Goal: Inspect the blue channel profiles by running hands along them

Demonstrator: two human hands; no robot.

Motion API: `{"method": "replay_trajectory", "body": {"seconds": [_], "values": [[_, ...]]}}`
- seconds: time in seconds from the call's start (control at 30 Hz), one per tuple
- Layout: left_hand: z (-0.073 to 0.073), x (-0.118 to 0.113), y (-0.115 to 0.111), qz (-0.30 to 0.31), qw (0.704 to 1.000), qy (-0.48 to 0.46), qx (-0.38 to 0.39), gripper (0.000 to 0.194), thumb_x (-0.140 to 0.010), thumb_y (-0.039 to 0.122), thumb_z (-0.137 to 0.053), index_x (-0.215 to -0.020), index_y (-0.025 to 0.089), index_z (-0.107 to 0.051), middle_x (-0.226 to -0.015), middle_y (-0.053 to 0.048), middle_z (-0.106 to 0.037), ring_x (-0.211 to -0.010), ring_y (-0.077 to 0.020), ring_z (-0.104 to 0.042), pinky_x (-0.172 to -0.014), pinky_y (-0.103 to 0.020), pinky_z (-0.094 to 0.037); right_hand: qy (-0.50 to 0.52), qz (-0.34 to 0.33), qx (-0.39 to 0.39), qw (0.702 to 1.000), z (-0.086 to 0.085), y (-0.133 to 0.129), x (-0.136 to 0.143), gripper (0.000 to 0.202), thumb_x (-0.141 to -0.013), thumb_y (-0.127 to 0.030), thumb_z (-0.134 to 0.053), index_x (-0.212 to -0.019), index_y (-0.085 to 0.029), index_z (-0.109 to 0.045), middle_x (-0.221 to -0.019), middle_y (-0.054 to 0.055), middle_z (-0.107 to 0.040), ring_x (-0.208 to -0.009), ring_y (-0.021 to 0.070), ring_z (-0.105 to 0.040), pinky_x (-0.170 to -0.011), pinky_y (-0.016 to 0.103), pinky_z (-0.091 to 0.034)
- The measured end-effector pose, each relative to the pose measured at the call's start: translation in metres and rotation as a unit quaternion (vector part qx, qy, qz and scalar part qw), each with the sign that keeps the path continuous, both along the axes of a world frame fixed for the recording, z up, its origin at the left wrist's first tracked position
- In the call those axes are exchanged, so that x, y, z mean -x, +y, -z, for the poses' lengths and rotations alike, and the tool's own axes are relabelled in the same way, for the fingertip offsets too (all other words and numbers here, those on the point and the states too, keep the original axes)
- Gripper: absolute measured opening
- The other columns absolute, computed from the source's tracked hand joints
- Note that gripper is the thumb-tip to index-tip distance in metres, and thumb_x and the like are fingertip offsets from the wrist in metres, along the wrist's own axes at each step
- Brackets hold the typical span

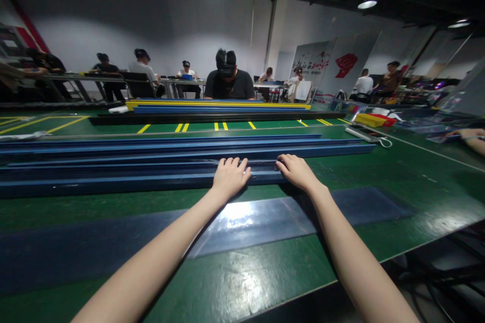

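Note:
A long blue plastic channel strip (151,181) lies across the green table, nearest to me among several like it. My left hand (230,176) is over it near its right part, fingers bent over the strip and thumb to the right, closed on it. My right hand (297,170) grips the strip's right end, fingers curled over it; the fingertips are partly hidden. Between the hands a short stretch of the strip shows. In front of it, under my forearms, a flat clear plastic sheet (261,217) lies on the table with glare on it.
Behind lie more blue strips (189,151), a black strip (227,117) and a yellow strip (220,105). At right are a phone-like device (361,133), a yellow tray (369,120) and another person's hand (472,135). A person (229,81) sits opposite. The table's front edge (397,255) runs at lower right.

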State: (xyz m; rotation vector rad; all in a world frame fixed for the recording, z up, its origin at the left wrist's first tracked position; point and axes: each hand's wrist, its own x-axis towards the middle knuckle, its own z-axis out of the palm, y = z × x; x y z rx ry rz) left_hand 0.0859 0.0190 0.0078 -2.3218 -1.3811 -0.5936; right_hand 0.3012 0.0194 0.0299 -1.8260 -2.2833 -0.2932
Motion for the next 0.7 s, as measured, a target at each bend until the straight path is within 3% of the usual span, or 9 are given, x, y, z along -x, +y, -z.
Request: {"method": "replay_trajectory", "body": {"seconds": [0.7], "values": [[0.0018, 0.0004, 0.001, 0.001, 1.0, 0.005, -0.011, 0.039, -0.088, 0.034, -0.028, -0.113, 0.018, -0.053, -0.102, -0.01, -0.062, -0.094, -0.0228, -0.053, -0.08, -0.037, -0.034, 0.003, -0.003, 0.002, 1.0, -0.0012, -0.0008, 0.0001, 0.033, -0.089, -0.036, -0.028, -0.102, -0.018, -0.053, -0.101, 0.008, -0.06, -0.094, 0.0195, -0.052, -0.079, 0.029, -0.034]]}}
